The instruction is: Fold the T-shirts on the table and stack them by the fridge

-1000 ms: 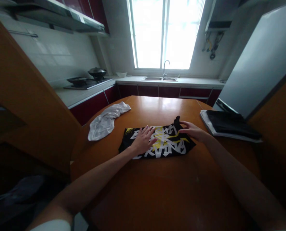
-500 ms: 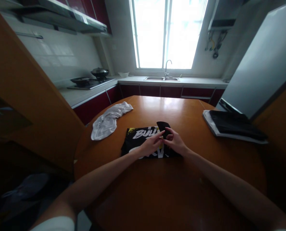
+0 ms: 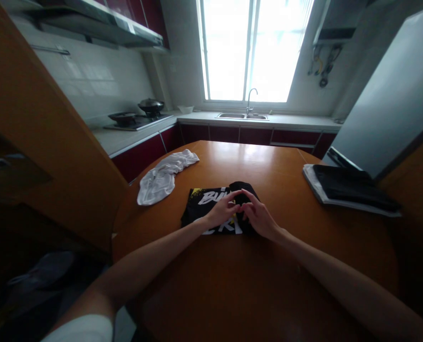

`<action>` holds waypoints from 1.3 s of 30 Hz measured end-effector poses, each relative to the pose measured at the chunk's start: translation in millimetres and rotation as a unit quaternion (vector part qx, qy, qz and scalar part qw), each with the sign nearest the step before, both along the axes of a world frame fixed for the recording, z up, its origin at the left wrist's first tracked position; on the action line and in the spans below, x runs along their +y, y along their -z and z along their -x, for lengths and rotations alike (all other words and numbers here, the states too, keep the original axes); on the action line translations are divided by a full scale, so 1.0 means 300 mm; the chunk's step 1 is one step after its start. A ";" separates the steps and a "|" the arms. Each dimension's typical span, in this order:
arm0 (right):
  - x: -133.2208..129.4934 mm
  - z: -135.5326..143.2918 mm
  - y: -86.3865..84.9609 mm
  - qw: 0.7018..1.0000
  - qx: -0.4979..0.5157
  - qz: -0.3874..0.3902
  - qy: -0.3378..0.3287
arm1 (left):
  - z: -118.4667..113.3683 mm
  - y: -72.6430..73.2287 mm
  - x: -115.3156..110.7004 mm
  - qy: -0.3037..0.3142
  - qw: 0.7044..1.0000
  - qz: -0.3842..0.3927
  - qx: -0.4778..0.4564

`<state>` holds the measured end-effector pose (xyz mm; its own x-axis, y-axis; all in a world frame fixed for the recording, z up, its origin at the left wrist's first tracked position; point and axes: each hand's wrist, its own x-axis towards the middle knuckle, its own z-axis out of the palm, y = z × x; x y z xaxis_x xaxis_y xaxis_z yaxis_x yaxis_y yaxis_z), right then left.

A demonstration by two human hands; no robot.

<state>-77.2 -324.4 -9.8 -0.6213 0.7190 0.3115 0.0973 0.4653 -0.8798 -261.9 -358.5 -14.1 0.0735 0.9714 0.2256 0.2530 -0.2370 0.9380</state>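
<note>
A black T-shirt (image 3: 193, 209) with white lettering and a yellow patch lies folded near the middle of the table. Its right side is turned over as a plain black flap (image 3: 240, 186). My left hand (image 3: 221, 212) rests on the lettered part by the flap's edge, index finger and thumb stretched apart. From the right, my right hand (image 3: 263, 219) lies over the flap, its index finger and thumb also spread. The two index fingertips meet or nearly meet, as do the thumbs. Cloth under the palms is hidden.
A crumpled white garment (image 3: 157, 183) lies on the wooden table (image 3: 254, 285) at the left. Folded black and white cloths (image 3: 353, 187) are stacked at the right edge. Beyond stand a stove with pans (image 3: 150, 107), a sink (image 3: 232, 115) and a grey fridge (image 3: 389, 95).
The black flap has come further left over the lettering and lies wider. My right hand has moved from the flap's edge to lie over it, and its index finger has straightened.
</note>
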 end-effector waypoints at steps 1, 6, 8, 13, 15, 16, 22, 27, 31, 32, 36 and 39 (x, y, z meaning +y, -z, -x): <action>0.000 -0.002 0.000 1.000 0.003 -0.001 0.007 | 0.001 0.000 0.000 0.002 1.000 0.000 0.004; 0.016 -0.017 -0.005 0.997 0.035 -0.037 0.066 | 0.000 -0.015 -0.009 -0.029 0.999 0.007 0.027; 0.019 -0.029 -0.018 0.991 0.034 -0.084 0.095 | 0.004 -0.033 -0.013 -0.032 0.999 0.023 0.017; 0.005 -0.050 -0.053 0.965 0.010 -0.256 0.062 | 0.079 -0.137 -0.031 -0.052 0.998 0.007 0.026; -0.004 -0.049 -0.053 0.953 -0.022 -0.302 0.027 | 0.139 -0.190 -0.046 -0.063 0.997 0.001 0.046; -0.008 -0.046 -0.049 0.946 -0.044 -0.321 0.011 | 0.174 -0.215 -0.055 -0.065 0.996 0.010 0.057; -0.027 -0.020 -0.003 0.912 -0.134 -0.383 -0.062 | 0.376 -0.305 -0.104 -0.067 0.985 0.113 0.116; -0.024 -0.017 0.019 0.905 -0.155 -0.385 -0.093 | 0.459 -0.323 -0.137 -0.081 0.977 0.121 0.155; -0.023 -0.019 0.021 0.907 -0.149 -0.380 -0.108 | 0.488 -0.304 -0.174 -0.089 0.970 0.137 0.178; -0.024 -0.019 0.020 0.906 -0.146 -0.380 -0.113 | 0.494 -0.293 -0.181 -0.091 0.969 0.138 0.186; -0.025 -0.017 0.022 0.909 -0.132 -0.374 -0.130 | 0.512 -0.236 -0.191 -0.095 0.964 0.142 0.204; -0.022 -0.017 0.025 0.908 -0.127 -0.373 -0.144 | 0.515 -0.205 -0.184 -0.093 0.957 0.159 0.225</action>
